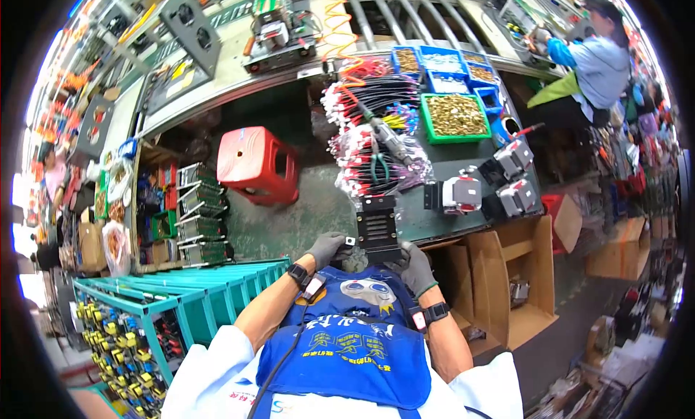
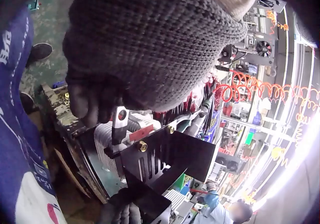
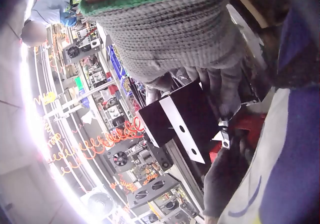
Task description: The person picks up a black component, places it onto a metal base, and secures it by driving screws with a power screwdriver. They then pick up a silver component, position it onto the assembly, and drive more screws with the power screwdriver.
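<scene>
Both hands wear grey knit gloves. In front of the apron, the left hand [image 1: 326,249] pinches a small metal tab [image 2: 120,117] with a round hole, its silver end sticking out past the fingertips. The right hand [image 1: 418,270] grips a black slotted metal bracket [image 1: 376,228] by its near side. Brass-coloured screws [image 2: 142,146] show on the bracket in the left wrist view. From the right wrist, the bracket [image 3: 192,104] has a bright strip with two holes, and the left hand [image 3: 222,176] is close beside its lower end.
Ahead on the bench lie bundled wires [image 1: 369,151], with a hanging power screwdriver [image 1: 391,140] over them. A green bin [image 1: 455,139] of brass parts and several silver-and-black units [image 1: 461,194] stand right. A red stool [image 1: 257,165], teal rack [image 1: 195,303] and cardboard box [image 1: 492,288] surround the person.
</scene>
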The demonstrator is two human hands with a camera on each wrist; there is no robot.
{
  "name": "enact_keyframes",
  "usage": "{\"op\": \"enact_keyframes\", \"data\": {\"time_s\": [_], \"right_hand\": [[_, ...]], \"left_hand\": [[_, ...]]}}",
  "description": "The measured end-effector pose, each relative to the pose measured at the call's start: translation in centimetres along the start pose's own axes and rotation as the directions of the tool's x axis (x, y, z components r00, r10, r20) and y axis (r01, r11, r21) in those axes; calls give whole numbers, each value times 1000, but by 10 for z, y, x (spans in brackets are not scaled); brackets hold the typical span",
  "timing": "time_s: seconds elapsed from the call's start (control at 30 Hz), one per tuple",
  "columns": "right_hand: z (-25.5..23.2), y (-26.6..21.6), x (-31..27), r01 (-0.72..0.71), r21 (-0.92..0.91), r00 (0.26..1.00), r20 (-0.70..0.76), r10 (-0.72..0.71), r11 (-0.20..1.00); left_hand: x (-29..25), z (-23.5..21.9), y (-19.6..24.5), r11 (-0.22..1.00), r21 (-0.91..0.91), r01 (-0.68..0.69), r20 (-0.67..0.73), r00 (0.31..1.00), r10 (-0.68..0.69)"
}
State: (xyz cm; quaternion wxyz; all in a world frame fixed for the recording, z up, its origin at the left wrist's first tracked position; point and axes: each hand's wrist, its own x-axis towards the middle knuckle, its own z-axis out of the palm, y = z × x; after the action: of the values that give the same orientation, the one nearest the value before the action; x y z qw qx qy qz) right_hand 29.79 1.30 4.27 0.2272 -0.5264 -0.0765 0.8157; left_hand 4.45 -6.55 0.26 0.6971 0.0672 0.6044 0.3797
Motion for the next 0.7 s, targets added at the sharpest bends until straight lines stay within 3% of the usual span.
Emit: {"op": "enact_keyframes", "data": {"time_s": [0.1,0.2,0.3,0.33,0.4,0.47,0.53,0.6,0.67,0.7], "right_hand": [[5,-2,0,13,-54,999,-33,-14,998],[-7,-9,21,58,-304,991,-98,-92,951],[1,-37,37,296,-521,929,-36,-367,800],[13,-52,40,372,-573,885,-18,-465,731],[38,-95,51,498,-836,727,259,-636,230],[65,-120,80,505,-862,609,313,-729,51],[115,-149,83,379,-915,623,364,-692,-140],[134,-163,123,367,-870,519,485,-704,-328],[157,-169,147,213,-897,550,437,-711,-387],[167,-173,159,158,-904,615,405,-677,-398]], "left_hand": [[7,-11,-5,1000,21,17,84,996,-18],[6,-11,-6,1000,19,10,41,999,-11],[3,-11,2,998,9,56,94,994,-57],[4,-10,3,998,33,47,87,995,-49],[4,-10,3,996,81,34,68,997,-40],[0,-7,5,997,73,17,59,998,-21],[2,-9,3,998,53,18,69,997,-22],[-1,-11,5,997,73,14,93,995,-21],[-1,-16,3,998,51,24,115,993,-30],[-3,-18,1,999,38,19,113,993,-23]]}}
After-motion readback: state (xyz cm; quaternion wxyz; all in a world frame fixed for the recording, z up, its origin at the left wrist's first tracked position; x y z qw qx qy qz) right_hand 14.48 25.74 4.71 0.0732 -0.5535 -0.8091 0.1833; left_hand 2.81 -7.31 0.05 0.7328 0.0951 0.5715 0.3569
